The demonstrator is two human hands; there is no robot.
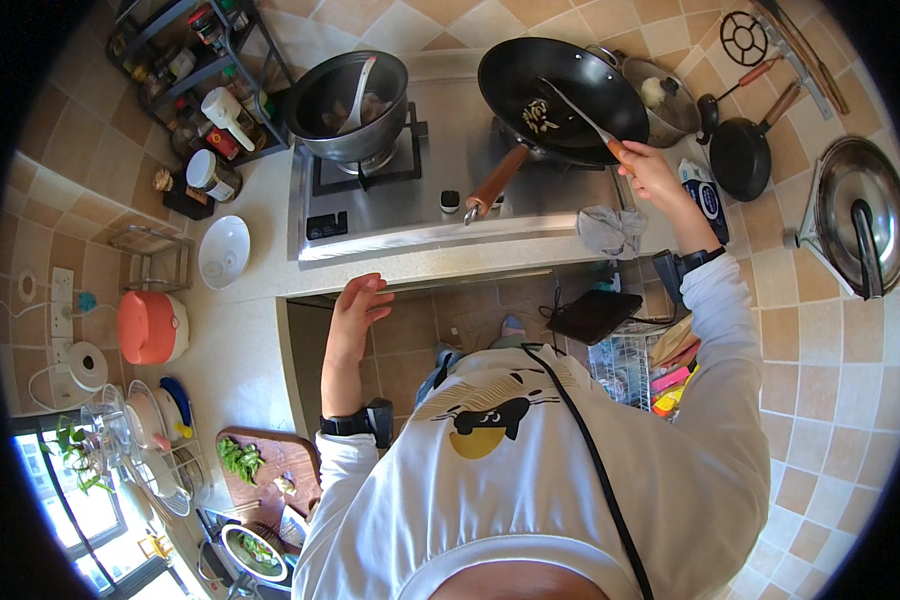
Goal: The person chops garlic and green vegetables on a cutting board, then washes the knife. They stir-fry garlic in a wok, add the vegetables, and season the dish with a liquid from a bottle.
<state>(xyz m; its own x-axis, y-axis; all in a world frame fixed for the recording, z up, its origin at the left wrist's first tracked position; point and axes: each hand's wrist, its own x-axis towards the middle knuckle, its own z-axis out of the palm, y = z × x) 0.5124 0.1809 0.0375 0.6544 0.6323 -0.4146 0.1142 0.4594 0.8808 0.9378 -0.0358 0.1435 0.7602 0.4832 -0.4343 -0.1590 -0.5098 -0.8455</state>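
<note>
My right hand (649, 172) grips the wooden handle of a metal spatula (581, 112), whose far end reaches into a black wok (600, 94). Pale chopped pieces (538, 116) lie in the left part of the wok, and its wooden handle (499, 178) points toward me. My left hand (360, 304) is empty, fingers apart and slightly curled, near the counter's front edge. On the left burner sits a dark pot (322, 142) with a pale-handled ladle (358, 94) standing in some food.
A grey cloth (611, 231) lies at the counter edge below the wok. A lidded pot (664, 112) stands behind it to the right. Left are a white bowl (225, 253), a spice rack (187, 82), a red appliance (150, 326) and a cutting board (259, 450) with chopped greens (240, 459).
</note>
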